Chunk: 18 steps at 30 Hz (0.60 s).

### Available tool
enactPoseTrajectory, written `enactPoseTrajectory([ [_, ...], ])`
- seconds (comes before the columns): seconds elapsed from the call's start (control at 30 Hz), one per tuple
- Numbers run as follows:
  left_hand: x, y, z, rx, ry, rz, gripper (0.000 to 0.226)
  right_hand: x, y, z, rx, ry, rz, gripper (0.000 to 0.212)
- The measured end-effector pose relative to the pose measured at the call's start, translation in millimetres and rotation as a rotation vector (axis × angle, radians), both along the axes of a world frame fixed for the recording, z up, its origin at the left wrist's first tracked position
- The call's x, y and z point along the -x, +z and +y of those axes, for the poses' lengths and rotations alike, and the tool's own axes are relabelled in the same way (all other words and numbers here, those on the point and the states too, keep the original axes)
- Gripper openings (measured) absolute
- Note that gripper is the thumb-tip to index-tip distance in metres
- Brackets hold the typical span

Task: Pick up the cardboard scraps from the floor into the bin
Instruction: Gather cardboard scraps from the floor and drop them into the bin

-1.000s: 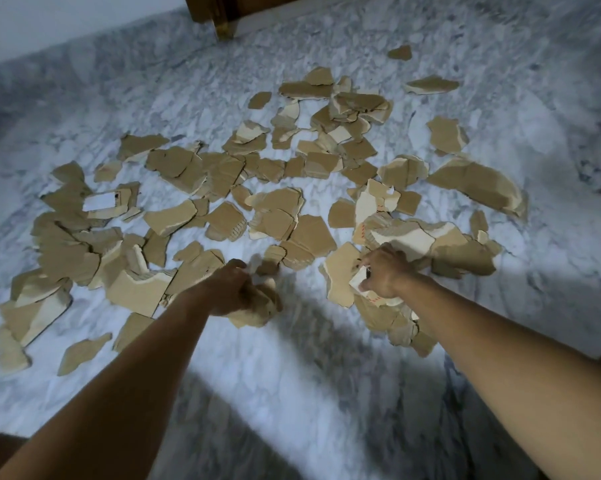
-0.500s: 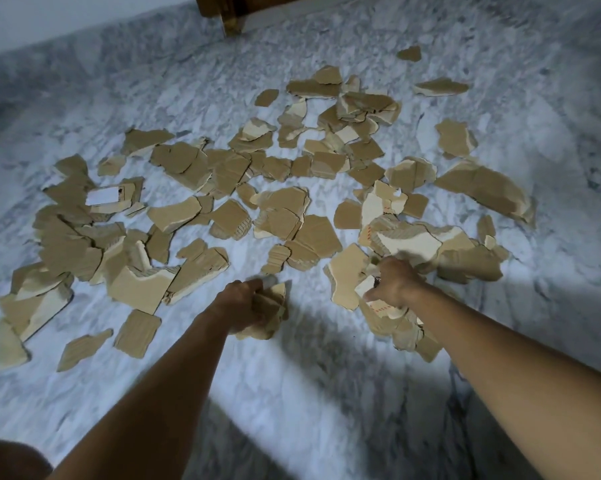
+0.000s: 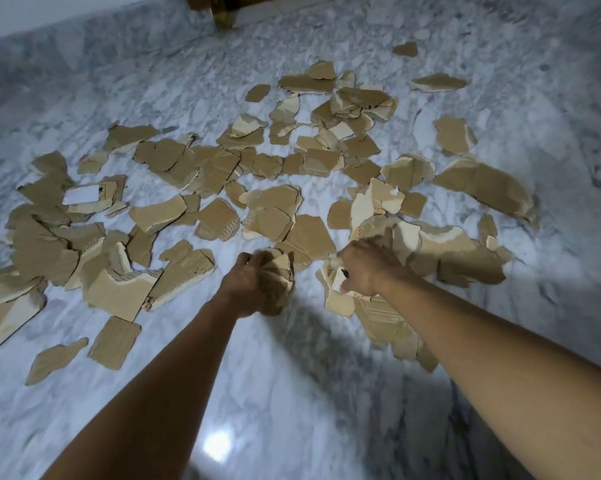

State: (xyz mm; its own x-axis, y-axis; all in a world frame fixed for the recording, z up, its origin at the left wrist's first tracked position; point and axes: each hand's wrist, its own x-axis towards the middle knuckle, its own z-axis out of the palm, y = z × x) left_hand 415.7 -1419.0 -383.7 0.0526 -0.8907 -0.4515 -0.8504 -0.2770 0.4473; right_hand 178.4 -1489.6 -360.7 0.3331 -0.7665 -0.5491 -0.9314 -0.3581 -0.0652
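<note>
L hand has fingers clenched round a wad of scraps, R hand grips more at the pile's edge. Rest of cardboard scraps all over marble floor, w/ no bin in shot.

You see torn tan-brown cardboard scraps, some faced paler cream, on a grey-veined white marble floor; toward the floor's left, one carries a white rectangular label.
</note>
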Motion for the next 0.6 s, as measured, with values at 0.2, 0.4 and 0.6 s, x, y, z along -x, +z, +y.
enactPoseTrajectory([
  [0.2, -18, -32, 7, 0.003, 0.067, -0.014, 0.042, -5, 7, 4, -0.078, -0.026, -0.029, 0.068],
  [0.4, 7, 17, 23, 0.112, 0.008, 0.006, 0.066, -9, 12, 1, -0.023, -0.024, -0.008, 0.074],
  [0.6, 2, 17, 27, 0.072, 0.066, -0.019, 0.065, -9, 1, 8, -0.128, -0.174, -0.113, 0.081],
])
